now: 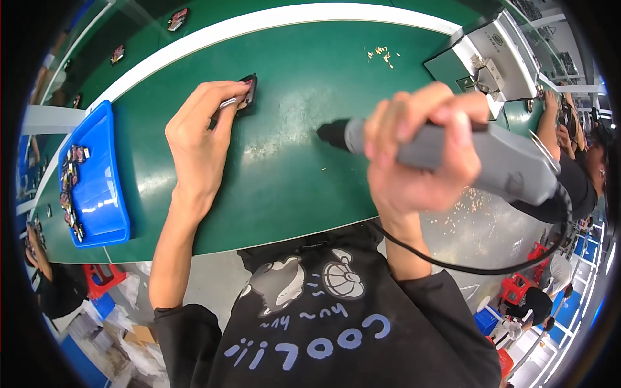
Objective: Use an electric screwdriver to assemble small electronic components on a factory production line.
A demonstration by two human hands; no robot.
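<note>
A green workbench (291, 194) stretched before the person, with a white rail (278, 14) curving along its far side. At its far right stood a boxy silver bench machine (504, 55), and at its left end sat a shallow blue plastic tray (107, 207), with small dark pieces (71, 171) heaped along its left part.

The right hand (398, 174), blurred, was wrapped around a grey corded power screwdriver (511, 165). The tool lay nearly level, its black nose aimed left, well apart from the left hand; a black cord (561, 223) looped from its rear back toward the person's waist.

The left hand (199, 136) was bent at the wrist over the bench, left of the middle, grasping a small dark casing (251, 97) between thumb and fingers. The casing was at the fingertips, standing on or just over the green surface; which of the two could not be told. A slim silvery piece (228, 102) showed between the same fingers. Tiny brass-coloured bits (385, 55) were scattered near the machine.
</note>
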